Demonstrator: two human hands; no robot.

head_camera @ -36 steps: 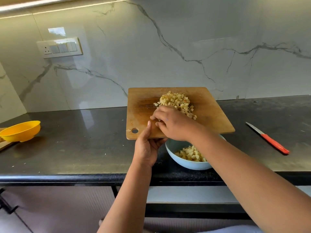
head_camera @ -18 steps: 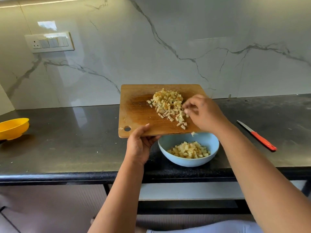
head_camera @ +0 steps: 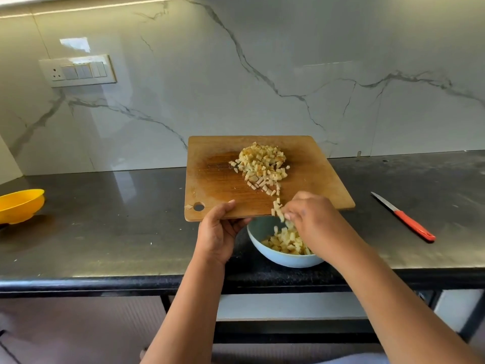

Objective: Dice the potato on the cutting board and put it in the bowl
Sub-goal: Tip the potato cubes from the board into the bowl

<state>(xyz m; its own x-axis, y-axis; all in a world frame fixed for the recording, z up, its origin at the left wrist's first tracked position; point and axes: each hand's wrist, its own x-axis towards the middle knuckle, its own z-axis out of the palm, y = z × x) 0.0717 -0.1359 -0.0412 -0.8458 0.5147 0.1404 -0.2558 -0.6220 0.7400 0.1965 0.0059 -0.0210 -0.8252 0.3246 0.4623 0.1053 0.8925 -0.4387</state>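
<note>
I am seeing the left hand (head_camera: 219, 233) gripping the near edge of the cutting board (head_camera: 309, 179), thumb on top. The right hand (head_camera: 311, 219), fingers loosely curled, is holding nothing and touching potato dice at that edge. Below it sits the bowl (head_camera: 282, 258); the diced potato pile (head_camera: 262, 164) lies beyond both hands.
</note>
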